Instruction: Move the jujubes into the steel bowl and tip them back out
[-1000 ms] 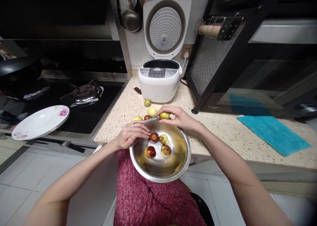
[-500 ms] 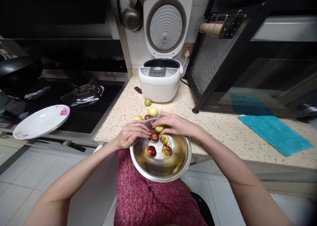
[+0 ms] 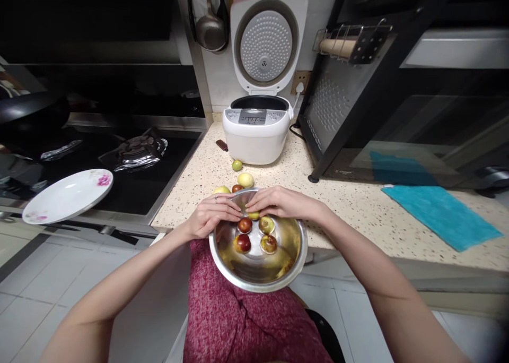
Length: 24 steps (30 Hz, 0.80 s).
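Observation:
A steel bowl [image 3: 278, 278] rests against my lap at the counter's edge. My left hand [image 3: 212, 217] grips its near-left rim, fingers curled over it. My right hand [image 3: 278, 202] reaches over the far rim and pinches a small yellow-green jujube [image 3: 253, 215] just above the bowl's inside. Several jujubes lie in the bowl: a reddish one [image 3: 245, 225], a greenish one [image 3: 266, 224], and two more [image 3: 243, 243] below. Loose fruits [image 3: 245, 180] lie on the speckled counter [image 3: 358, 209] just beyond the bowl.
A white rice cooker [image 3: 256, 129] with its lid up stands at the back. A black rack [image 3: 358, 103] is at the right, a blue cloth [image 3: 441, 214] on the counter. A white flowered plate [image 3: 67, 196] overhangs the black stove [image 3: 131, 166] at the left.
My right hand carried a yellow-green jujube from the counter over the far rim and down into the bowl. My left hand stayed on the rim.

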### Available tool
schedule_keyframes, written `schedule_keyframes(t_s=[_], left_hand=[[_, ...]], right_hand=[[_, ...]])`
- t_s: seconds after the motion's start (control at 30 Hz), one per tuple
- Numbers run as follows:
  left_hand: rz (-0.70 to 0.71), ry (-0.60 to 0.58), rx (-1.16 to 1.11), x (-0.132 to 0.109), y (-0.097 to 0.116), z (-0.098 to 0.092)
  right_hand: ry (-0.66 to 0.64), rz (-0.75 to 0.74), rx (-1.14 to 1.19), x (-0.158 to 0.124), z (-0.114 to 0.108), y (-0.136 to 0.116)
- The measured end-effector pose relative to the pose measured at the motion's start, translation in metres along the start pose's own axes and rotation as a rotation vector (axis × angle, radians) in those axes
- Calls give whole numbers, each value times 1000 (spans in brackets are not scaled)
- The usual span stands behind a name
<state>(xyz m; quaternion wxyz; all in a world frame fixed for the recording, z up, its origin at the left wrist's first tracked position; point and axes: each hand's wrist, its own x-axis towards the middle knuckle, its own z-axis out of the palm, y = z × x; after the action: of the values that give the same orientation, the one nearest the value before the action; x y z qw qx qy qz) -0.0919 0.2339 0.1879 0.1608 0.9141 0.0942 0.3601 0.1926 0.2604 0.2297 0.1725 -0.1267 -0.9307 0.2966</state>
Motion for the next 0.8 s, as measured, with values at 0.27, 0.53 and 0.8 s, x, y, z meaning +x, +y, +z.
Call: schedule_keyframes(t_s=[0.27, 0.53, 0.8], left_hand=[[-38, 175, 15, 0, 4, 3], [-579, 486, 125, 5, -2, 6], [-664, 337, 70, 3, -8, 6]], right_hand=[[27, 11, 34, 1, 1, 0], [196, -7, 7, 2, 1, -5], [235, -13, 7, 3, 3, -2]])
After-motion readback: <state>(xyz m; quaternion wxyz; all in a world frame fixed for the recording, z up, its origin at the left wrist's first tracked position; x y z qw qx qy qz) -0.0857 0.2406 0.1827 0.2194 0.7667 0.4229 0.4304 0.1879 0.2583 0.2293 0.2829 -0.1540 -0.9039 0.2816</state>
